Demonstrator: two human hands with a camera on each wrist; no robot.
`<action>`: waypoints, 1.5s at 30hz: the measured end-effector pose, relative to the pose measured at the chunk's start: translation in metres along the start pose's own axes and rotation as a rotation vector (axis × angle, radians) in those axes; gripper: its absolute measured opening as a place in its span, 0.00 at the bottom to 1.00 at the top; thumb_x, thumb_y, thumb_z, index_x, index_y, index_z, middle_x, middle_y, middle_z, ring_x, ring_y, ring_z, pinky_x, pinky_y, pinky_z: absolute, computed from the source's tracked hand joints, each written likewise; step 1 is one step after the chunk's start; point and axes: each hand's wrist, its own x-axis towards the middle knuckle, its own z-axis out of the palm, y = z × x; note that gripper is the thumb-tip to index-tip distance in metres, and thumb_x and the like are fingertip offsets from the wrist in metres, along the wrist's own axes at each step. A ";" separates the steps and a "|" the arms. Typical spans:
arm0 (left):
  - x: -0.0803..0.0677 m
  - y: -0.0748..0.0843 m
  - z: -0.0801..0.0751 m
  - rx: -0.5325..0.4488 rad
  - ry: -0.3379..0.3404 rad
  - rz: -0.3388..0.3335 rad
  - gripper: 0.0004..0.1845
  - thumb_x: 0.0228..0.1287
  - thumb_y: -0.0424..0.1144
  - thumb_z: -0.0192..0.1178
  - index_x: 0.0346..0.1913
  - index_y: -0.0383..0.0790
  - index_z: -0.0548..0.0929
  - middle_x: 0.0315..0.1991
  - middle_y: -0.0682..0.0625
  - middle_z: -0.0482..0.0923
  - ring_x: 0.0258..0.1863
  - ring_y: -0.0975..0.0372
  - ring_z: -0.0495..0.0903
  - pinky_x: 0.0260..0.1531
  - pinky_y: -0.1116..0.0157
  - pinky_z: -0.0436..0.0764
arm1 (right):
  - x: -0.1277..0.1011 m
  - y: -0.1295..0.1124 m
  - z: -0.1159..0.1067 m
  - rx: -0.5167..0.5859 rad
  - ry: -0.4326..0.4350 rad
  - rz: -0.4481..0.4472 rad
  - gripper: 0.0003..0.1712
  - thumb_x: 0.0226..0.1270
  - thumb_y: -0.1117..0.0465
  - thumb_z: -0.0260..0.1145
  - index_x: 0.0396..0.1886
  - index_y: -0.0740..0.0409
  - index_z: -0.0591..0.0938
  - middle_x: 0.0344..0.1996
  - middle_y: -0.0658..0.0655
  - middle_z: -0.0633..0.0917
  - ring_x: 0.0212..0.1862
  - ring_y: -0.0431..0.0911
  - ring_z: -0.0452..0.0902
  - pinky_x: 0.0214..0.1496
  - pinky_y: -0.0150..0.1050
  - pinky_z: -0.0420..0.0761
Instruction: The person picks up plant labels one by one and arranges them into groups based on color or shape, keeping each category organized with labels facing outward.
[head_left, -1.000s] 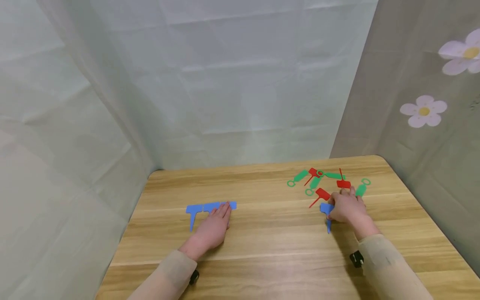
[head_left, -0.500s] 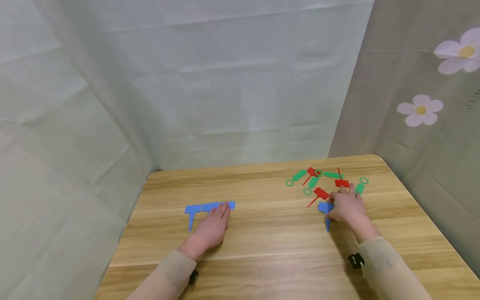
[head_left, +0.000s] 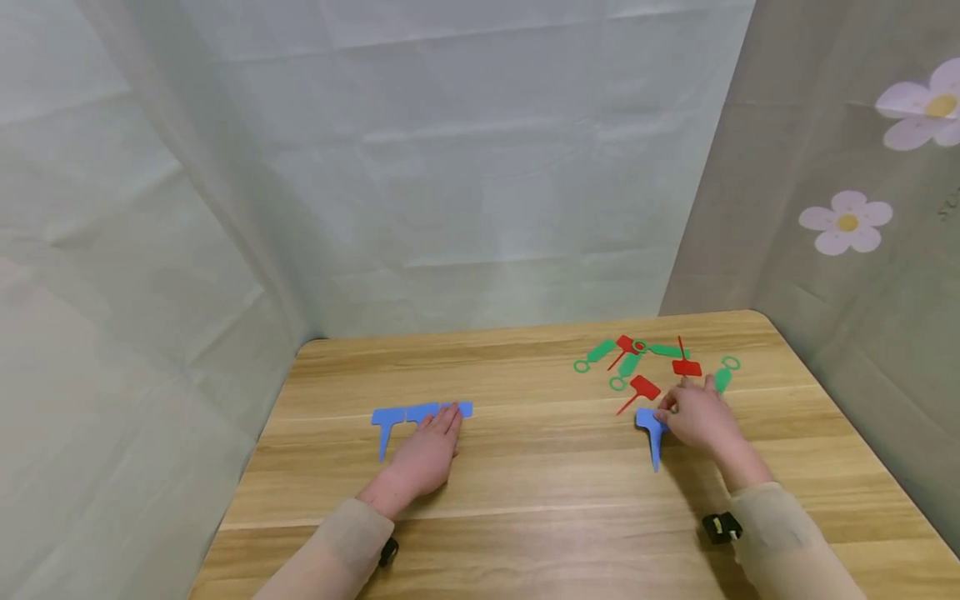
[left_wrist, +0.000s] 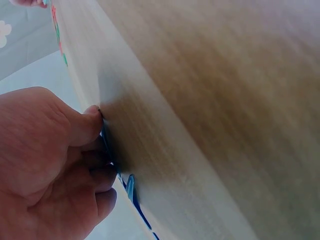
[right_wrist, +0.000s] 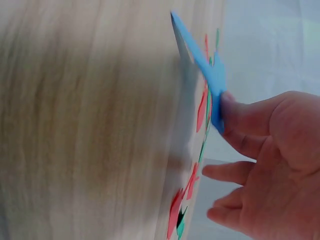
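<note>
In the head view, my left hand [head_left: 423, 454] rests with its fingers straight on a row of blue T-shaped plant labels. One blue label [head_left: 387, 421] shows whole at the row's left end; the hand partly covers the others. My right hand [head_left: 701, 417] pinches another blue T-shaped plant label [head_left: 651, 427] by its broad head, between thumb and index finger, and the stem points toward me. In the right wrist view, that label [right_wrist: 212, 75] is tilted and raised off the tabletop, its other fingers spread apart. Just beyond lies a red T-shaped label [head_left: 644, 387].
Several green ring-ended tags [head_left: 602, 351] and red T-shaped labels [head_left: 687, 367] lie scattered and partly overlapping at the back right of the wooden table [head_left: 525, 492]. Pale cloth [head_left: 480, 183] hangs behind the table and along its sides.
My right thumb and index finger have shifted on the blue plant label, and its whole stem now shows, no longer crossed by the thumb. The left hand stays in place.
</note>
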 end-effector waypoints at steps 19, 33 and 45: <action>0.001 -0.007 0.000 -0.001 0.011 0.009 0.29 0.85 0.35 0.52 0.79 0.22 0.64 0.82 0.31 0.57 0.82 0.42 0.58 0.80 0.45 0.60 | -0.011 -0.032 -0.002 0.325 -0.156 -0.047 0.14 0.83 0.53 0.63 0.43 0.60 0.82 0.72 0.82 0.71 0.78 0.85 0.36 0.73 0.82 0.51; 0.000 -0.003 0.003 -0.025 0.009 0.004 0.30 0.85 0.36 0.53 0.80 0.23 0.63 0.83 0.33 0.56 0.82 0.43 0.58 0.80 0.46 0.59 | -0.004 -0.047 0.003 0.312 -0.139 -0.106 0.18 0.79 0.43 0.67 0.39 0.52 0.84 0.74 0.72 0.74 0.80 0.76 0.53 0.66 0.63 0.73; 0.002 -0.005 0.005 -0.037 -0.002 -0.002 0.30 0.86 0.36 0.51 0.81 0.24 0.61 0.84 0.34 0.54 0.83 0.43 0.56 0.81 0.46 0.57 | 0.018 -0.076 0.017 0.359 -0.109 -0.128 0.16 0.73 0.45 0.74 0.33 0.51 0.90 0.73 0.72 0.75 0.79 0.74 0.59 0.75 0.68 0.66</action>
